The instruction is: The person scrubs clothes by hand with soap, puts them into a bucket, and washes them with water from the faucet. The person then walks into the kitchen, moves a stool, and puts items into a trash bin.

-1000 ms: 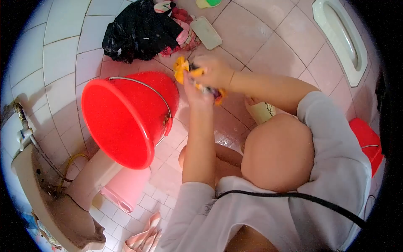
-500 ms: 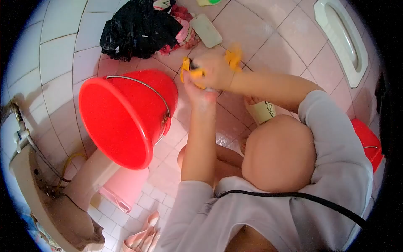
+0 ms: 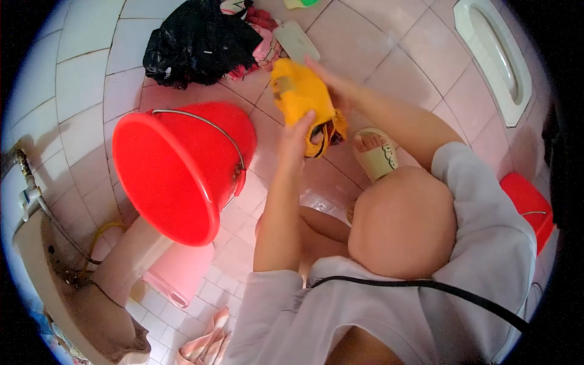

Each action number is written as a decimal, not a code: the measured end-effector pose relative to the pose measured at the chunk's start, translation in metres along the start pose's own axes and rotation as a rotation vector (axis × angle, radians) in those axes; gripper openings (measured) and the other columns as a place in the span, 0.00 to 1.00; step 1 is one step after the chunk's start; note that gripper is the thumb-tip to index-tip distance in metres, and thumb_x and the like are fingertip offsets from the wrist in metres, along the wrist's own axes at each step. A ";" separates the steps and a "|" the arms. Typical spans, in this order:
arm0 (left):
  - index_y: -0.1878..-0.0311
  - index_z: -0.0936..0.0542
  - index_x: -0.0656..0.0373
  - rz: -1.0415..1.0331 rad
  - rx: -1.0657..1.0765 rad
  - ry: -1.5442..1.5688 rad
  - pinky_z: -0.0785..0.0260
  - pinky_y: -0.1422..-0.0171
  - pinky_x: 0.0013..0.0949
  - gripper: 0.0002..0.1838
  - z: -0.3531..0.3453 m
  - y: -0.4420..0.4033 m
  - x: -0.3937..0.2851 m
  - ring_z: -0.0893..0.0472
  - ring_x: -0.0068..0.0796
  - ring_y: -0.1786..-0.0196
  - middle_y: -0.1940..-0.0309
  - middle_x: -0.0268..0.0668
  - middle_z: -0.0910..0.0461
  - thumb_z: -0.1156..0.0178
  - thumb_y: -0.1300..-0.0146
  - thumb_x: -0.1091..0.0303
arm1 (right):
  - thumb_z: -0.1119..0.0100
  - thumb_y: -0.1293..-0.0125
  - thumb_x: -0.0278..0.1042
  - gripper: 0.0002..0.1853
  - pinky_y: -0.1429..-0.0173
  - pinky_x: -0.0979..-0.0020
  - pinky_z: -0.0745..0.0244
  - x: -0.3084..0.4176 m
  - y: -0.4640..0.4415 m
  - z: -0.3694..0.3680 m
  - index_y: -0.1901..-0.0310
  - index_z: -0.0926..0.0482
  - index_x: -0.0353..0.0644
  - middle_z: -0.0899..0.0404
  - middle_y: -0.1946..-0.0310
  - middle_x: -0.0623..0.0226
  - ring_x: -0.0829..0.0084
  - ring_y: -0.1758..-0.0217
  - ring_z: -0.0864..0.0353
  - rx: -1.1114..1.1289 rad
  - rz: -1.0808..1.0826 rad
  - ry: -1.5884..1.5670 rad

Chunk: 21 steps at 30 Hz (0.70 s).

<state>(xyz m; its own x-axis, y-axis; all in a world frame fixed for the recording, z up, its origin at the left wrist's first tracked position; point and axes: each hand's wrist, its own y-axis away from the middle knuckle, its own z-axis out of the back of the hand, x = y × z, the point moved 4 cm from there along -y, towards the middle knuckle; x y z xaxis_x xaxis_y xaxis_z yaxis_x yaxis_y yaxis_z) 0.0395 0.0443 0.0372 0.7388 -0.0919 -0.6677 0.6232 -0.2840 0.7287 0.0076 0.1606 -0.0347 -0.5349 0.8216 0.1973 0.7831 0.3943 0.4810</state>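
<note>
At upper centre, the left hand (image 3: 296,134) pinches a yellow cloth (image 3: 304,97). The right hand (image 3: 334,84) lies along it, fingers extended, hold unclear.

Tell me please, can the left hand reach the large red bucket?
Probably yes: the large red bucket is close by the left hand, with nothing visible between, but that hand holds a yellow cloth.

We are gripping a yellow cloth (image 3: 301,94) along its lower side with our left hand (image 3: 296,135), while our right hand (image 3: 337,86) is resting along its right side. To the left we are seeing a red bucket (image 3: 170,182), and beyond it a black garment (image 3: 198,48) is lying on the tiled floor (image 3: 377,36).
</note>
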 end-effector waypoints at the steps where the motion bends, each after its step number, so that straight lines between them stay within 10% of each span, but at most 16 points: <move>1: 0.47 0.32 0.62 0.094 0.030 0.001 0.26 0.56 0.35 0.20 -0.001 0.000 0.002 0.24 0.31 0.53 0.53 0.38 0.26 0.45 0.39 0.62 | 0.46 0.42 0.55 0.24 0.56 0.70 0.26 0.007 0.000 -0.002 0.54 0.24 0.43 0.21 0.60 0.66 0.71 0.58 0.21 -0.017 -0.103 0.166; 8: 0.47 0.33 0.66 0.065 -0.253 0.359 0.28 0.50 0.42 0.24 0.030 -0.030 0.042 0.26 0.37 0.48 0.53 0.46 0.27 0.45 0.40 0.58 | 0.35 0.49 0.40 0.21 0.57 0.73 0.28 0.028 -0.003 -0.055 0.54 0.26 0.44 0.23 0.62 0.70 0.78 0.61 0.25 0.106 0.192 0.921; 10: 0.47 0.35 0.67 0.284 0.316 0.817 0.31 0.45 0.45 0.27 -0.002 -0.017 0.026 0.29 0.41 0.46 0.54 0.50 0.28 0.46 0.41 0.54 | 0.34 0.53 0.40 0.19 0.57 0.73 0.29 0.013 0.024 -0.078 0.59 0.23 0.44 0.22 0.62 0.67 0.72 0.62 0.24 0.015 0.464 1.045; 12: 0.46 0.36 0.68 -0.115 0.411 0.938 0.35 0.41 0.46 0.30 -0.005 -0.040 -0.001 0.31 0.43 0.44 0.55 0.53 0.29 0.49 0.41 0.51 | 0.35 0.56 0.38 0.17 0.58 0.70 0.28 -0.019 0.042 -0.088 0.62 0.22 0.44 0.23 0.62 0.62 0.64 0.61 0.23 0.230 0.665 1.624; 14: 0.47 0.34 0.65 0.425 0.772 1.216 0.36 0.41 0.43 0.27 0.006 -0.049 0.005 0.29 0.43 0.46 0.56 0.47 0.28 0.52 0.40 0.52 | 0.36 0.57 0.37 0.16 0.59 0.67 0.29 -0.035 0.063 -0.103 0.64 0.22 0.44 0.23 0.63 0.60 0.60 0.62 0.24 0.350 0.738 1.696; 16: 0.48 0.32 0.61 0.284 0.516 1.137 0.35 0.43 0.42 0.25 0.034 -0.078 0.055 0.28 0.40 0.48 0.55 0.44 0.27 0.50 0.41 0.52 | 0.38 0.57 0.36 0.14 0.59 0.64 0.29 -0.039 0.061 -0.099 0.65 0.22 0.44 0.24 0.64 0.59 0.57 0.63 0.25 0.470 0.809 1.761; 21: 0.51 0.30 0.56 -0.041 0.001 0.819 0.34 0.46 0.43 0.20 -0.010 -0.049 0.001 0.26 0.37 0.50 0.54 0.36 0.26 0.54 0.39 0.53 | 0.39 0.57 0.38 0.11 0.65 0.61 0.31 0.015 0.019 -0.045 0.70 0.23 0.45 0.27 0.76 0.61 0.57 0.70 0.27 -0.445 0.781 1.420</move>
<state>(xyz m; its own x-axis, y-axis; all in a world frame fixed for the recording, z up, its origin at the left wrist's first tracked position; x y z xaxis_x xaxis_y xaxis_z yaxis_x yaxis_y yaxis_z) 0.0124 0.0680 0.0018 0.6690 0.6446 -0.3701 0.6537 -0.2733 0.7057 -0.0004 0.1620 0.0159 -0.1256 -0.3443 0.9304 0.9691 -0.2434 0.0408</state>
